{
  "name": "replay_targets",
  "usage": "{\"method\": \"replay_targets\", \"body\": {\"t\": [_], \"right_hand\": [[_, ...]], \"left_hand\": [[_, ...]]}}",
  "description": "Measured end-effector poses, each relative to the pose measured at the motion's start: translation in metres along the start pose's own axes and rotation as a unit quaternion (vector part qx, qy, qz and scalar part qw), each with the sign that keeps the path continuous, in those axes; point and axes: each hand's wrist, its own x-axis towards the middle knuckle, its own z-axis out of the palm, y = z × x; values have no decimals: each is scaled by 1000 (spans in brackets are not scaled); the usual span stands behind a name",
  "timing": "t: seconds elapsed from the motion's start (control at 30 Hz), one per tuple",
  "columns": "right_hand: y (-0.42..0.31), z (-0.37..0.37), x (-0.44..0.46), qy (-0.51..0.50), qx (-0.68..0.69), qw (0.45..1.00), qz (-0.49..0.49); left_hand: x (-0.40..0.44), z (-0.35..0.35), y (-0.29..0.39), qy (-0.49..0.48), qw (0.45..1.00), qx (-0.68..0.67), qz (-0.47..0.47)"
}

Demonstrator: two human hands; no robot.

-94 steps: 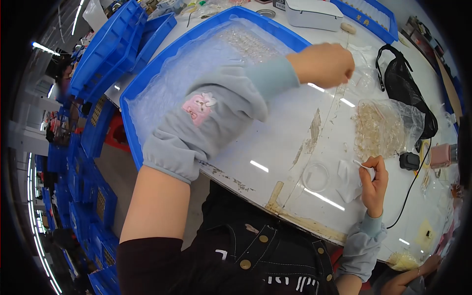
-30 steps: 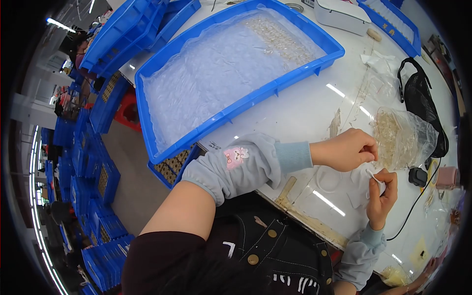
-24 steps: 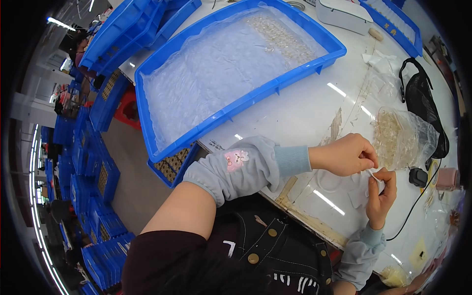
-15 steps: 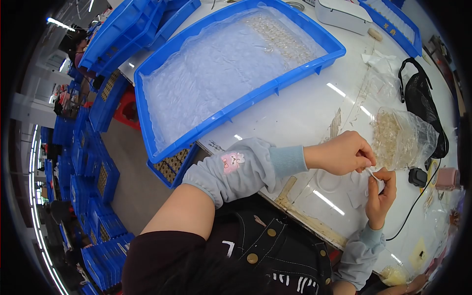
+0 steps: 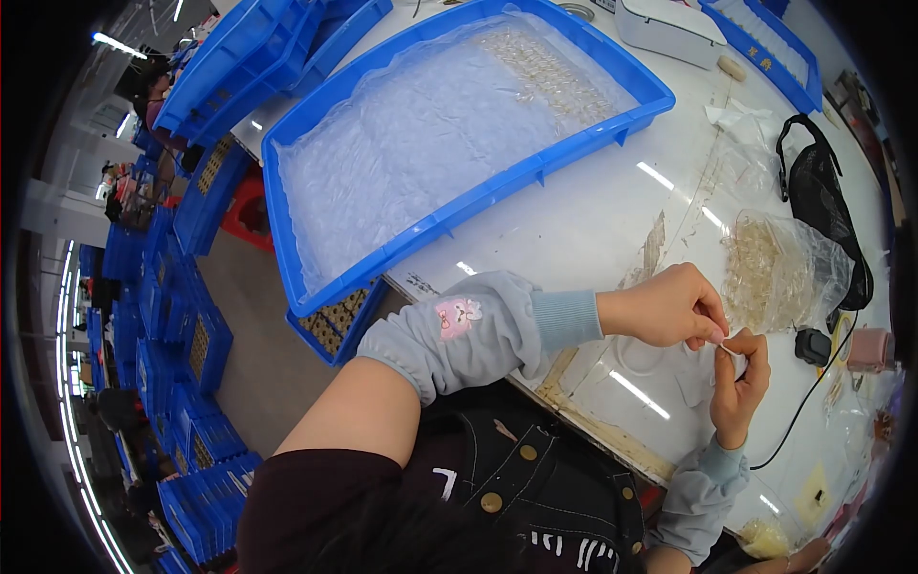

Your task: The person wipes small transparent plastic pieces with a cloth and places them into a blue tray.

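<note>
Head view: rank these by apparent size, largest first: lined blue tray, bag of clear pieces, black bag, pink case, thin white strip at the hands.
1. lined blue tray
2. bag of clear pieces and black bag: too alike to rank
3. pink case
4. thin white strip, possibly partly hidden

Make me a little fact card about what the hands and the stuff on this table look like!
Left hand: pinched; can't tell if it holds anything
Right hand: pinching a thin white thing, close to the left hand
Tray: blue, plastic-lined, small shiny pieces at one end
Clear bag: holds small pale pieces
Black bag: beside the clear bag
</note>
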Motion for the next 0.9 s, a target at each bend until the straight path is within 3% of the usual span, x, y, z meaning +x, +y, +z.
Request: {"method": "replay_targets", "body": {"t": [0.13,0.47,0.53,0.73,0.83,0.9], "right_hand": [[-3,2,1,43,2,999,11],[-5,0,2,33,-8,999,-2],[-7,0,3,-1,-19,1000,-19],[-6,-1,3,27,10,1000,0],[-1,0,3,-18,14,1000,-20],[-8,-3,4,-4,44,999,24]], "left_hand": [[2,1,-2,5,999,-49,-3],[2,4,-4,12,996,-86,-7],[1,5,-5,2,998,-63,-6],[0,6,-5,5,998,-67,0],[-2,6,-6,5,1000,-24,5],[-1,7,-7,4,1000,-5,7]]}}
